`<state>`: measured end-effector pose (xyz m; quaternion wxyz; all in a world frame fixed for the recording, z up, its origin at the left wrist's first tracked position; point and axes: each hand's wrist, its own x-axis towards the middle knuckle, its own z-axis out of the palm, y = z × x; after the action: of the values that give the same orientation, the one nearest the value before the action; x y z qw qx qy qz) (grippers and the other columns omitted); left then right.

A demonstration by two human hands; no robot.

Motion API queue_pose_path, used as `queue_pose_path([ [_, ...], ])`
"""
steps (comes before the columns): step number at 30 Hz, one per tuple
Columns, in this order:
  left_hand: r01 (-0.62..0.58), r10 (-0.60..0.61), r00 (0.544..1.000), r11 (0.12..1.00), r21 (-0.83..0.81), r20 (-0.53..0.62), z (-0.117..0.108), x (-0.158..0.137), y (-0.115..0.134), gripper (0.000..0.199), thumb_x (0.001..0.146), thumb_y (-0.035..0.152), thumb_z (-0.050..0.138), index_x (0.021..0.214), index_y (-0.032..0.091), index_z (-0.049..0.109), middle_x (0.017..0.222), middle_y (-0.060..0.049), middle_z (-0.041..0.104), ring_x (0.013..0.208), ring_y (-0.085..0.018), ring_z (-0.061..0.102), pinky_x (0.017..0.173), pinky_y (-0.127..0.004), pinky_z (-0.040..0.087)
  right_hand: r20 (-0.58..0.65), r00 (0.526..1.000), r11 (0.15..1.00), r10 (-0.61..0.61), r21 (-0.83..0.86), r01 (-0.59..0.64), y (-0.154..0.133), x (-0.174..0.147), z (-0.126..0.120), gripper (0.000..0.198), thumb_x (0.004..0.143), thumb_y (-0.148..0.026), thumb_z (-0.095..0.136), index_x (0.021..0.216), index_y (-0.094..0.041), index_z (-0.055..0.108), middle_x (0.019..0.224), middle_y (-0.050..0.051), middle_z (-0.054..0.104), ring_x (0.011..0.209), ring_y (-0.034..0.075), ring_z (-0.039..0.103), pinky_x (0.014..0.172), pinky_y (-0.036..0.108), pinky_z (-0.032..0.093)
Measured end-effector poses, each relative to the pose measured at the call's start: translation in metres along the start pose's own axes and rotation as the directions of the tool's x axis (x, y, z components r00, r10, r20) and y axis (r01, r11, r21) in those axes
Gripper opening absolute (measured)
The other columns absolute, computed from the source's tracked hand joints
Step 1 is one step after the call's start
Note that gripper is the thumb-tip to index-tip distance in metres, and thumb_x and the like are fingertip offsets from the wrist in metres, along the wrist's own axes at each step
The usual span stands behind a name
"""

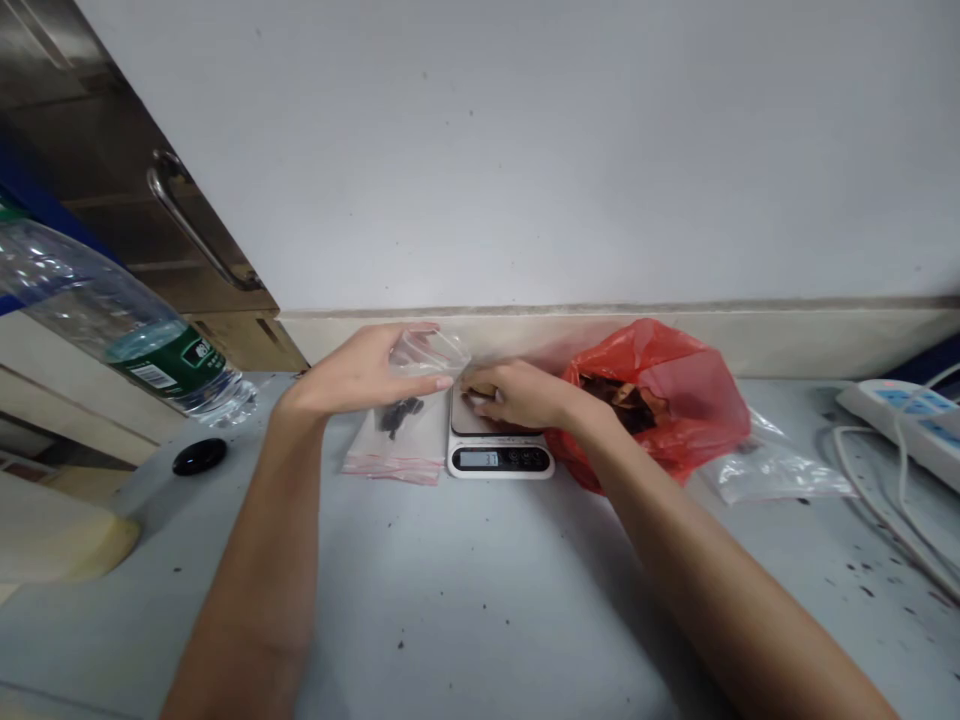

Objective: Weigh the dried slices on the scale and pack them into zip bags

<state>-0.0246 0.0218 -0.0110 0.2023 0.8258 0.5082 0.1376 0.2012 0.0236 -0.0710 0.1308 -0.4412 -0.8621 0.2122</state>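
Observation:
My left hand [367, 372] holds a clear zip bag [429, 350] by its mouth, thumb on the near side and fingers behind. Under it, left of the scale, lie flat zip bags [394, 468] with pink-red seal strips. Dark pieces [401, 415] show there; whether they are inside a bag I cannot tell. My right hand [525, 392] is closed over the pan of a small white digital scale [501, 462], its fingers around brown dried pieces [480, 382]. The lit display shows digits like 37. Right of the scale, an open red plastic bag [675, 400] contains brown dried pieces.
A large water bottle [127, 320] with a green label leans in at left, above a black round object [199, 457]. At right are another clear bag [776, 465], a white power strip [907, 415] and its cable [877, 505]. A wall [540, 160] rises behind.

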Motion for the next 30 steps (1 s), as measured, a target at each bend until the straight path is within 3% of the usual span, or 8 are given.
queue_pose_path([
  [4,-0.037,0.035,0.998,0.999,0.036,0.045,0.009,0.004,-0.002,0.071,0.081,0.066,0.072,0.140,0.026,0.068,0.143,-0.010,0.071,0.131,-0.037,0.066,0.110,-0.045,0.052,0.024,0.997,0.997,0.067,-0.043,-0.066,0.004,-0.007,-0.009,0.030,0.080,-0.001,0.054,0.080,-0.022,0.076,0.077,0.001,0.075,0.069,0.017,0.063,0.067,0.027,0.044],
  [7,-0.062,0.058,0.990,0.998,0.024,0.129,0.015,0.007,0.000,0.060,0.083,0.064,0.070,0.130,0.026,0.073,0.134,-0.008,0.076,0.127,-0.037,0.069,0.103,-0.044,0.055,-0.018,0.990,0.990,0.141,-0.002,-0.141,0.009,-0.018,-0.023,0.034,0.078,-0.002,0.059,0.098,-0.022,0.076,0.082,0.002,0.078,0.072,0.019,0.067,0.067,0.029,0.047],
  [10,-0.058,0.057,0.983,0.998,-0.001,0.172,0.020,0.009,0.005,0.070,0.082,0.064,0.071,0.139,0.024,0.068,0.140,-0.009,0.073,0.130,-0.037,0.067,0.104,-0.044,0.054,-0.132,0.965,0.946,0.227,0.264,-0.187,0.010,-0.030,-0.036,0.043,0.079,-0.003,0.065,0.115,-0.024,0.068,0.100,0.005,0.082,0.091,0.021,0.074,0.075,0.029,0.054],
  [13,-0.049,0.054,0.989,0.998,-0.035,0.141,0.023,0.011,0.012,0.085,0.080,0.063,0.073,0.151,0.021,0.057,0.153,-0.013,0.064,0.138,-0.037,0.061,0.112,-0.044,0.049,-0.248,0.945,0.903,0.212,0.421,-0.092,0.004,-0.038,-0.045,0.028,0.081,-0.007,0.070,0.103,-0.024,0.065,0.100,0.006,0.082,0.099,0.023,0.076,0.078,0.031,0.057],
  [16,-0.094,0.108,0.988,0.987,-0.130,0.107,0.023,0.012,0.016,0.081,0.082,0.062,0.074,0.149,0.020,0.058,0.150,-0.013,0.066,0.136,-0.035,0.062,0.113,-0.045,0.048,-0.289,0.952,0.889,0.098,0.455,0.046,-0.004,-0.040,-0.049,0.018,0.079,-0.010,0.073,0.090,-0.022,0.068,0.099,0.006,0.082,0.098,0.024,0.077,0.081,0.035,0.060],
  [20,-0.136,0.161,0.984,0.953,-0.270,0.073,0.020,0.010,0.016,0.077,0.084,0.058,0.074,0.149,0.020,0.057,0.150,-0.012,0.066,0.136,-0.031,0.062,0.116,-0.046,0.046,-0.361,0.933,0.819,-0.005,0.534,0.211,-0.010,-0.039,-0.050,0.014,0.082,-0.015,0.070,0.092,-0.021,0.077,0.103,0.006,0.081,0.103,0.023,0.076,0.091,0.038,0.060],
  [26,-0.157,0.202,0.977,0.889,-0.430,0.060,0.018,0.011,0.014,0.071,0.086,0.058,0.078,0.146,0.024,0.063,0.150,-0.011,0.066,0.141,-0.034,0.058,0.120,-0.049,0.044,-0.400,0.916,0.818,0.004,0.528,0.227,-0.009,-0.043,-0.053,0.011,0.083,-0.025,0.073,0.089,-0.020,0.080,0.093,0.006,0.080,0.090,0.022,0.074,0.085,0.039,0.060],
  [30,-0.184,0.231,0.972,0.851,-0.491,0.036,0.018,0.010,0.015,0.064,0.087,0.057,0.077,0.140,0.024,0.067,0.148,-0.011,0.067,0.140,-0.036,0.059,0.119,-0.050,0.045,-0.398,0.917,0.854,-0.013,0.473,0.218,-0.008,-0.047,-0.056,0.018,0.080,-0.022,0.069,0.094,-0.023,0.081,0.112,0.008,0.079,0.107,0.027,0.072,0.093,0.044,0.058],
])
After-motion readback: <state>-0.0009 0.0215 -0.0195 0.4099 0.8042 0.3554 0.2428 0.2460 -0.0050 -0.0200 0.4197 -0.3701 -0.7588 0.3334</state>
